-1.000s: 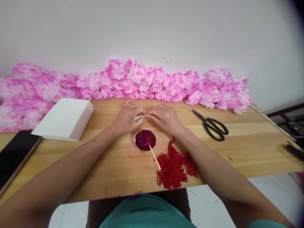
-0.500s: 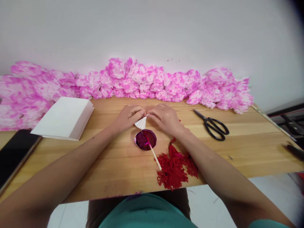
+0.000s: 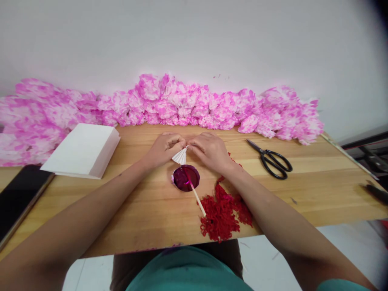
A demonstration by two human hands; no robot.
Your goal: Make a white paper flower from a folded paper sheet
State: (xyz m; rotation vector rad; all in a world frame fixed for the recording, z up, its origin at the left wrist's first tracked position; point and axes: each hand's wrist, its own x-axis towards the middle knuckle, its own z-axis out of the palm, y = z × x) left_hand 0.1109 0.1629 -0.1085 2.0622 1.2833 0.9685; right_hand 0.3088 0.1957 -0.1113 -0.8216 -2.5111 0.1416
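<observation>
Both hands meet at the middle of the wooden table point(image 3: 318, 194). My left hand point(image 3: 165, 148) and my right hand point(image 3: 209, 150) pinch a small pleated white paper point(image 3: 180, 156) between their fingertips; its near end fans out toward me. Just in front of it sits a round dish of dark magenta dye point(image 3: 186, 178) with a thin stick point(image 3: 195, 195) resting in it. A heap of red yarn pieces point(image 3: 222, 214) lies under my right forearm.
A long bank of pink-and-white paper flowers point(image 3: 169, 103) runs along the wall. A stack of white paper sheets point(image 3: 81, 150) lies at the left, a dark phone point(image 3: 18, 198) at the left edge, black scissors point(image 3: 273, 160) at the right.
The folded paper was a tight strip a second ago; its near end has since spread into a fan. Both hands have stayed in place.
</observation>
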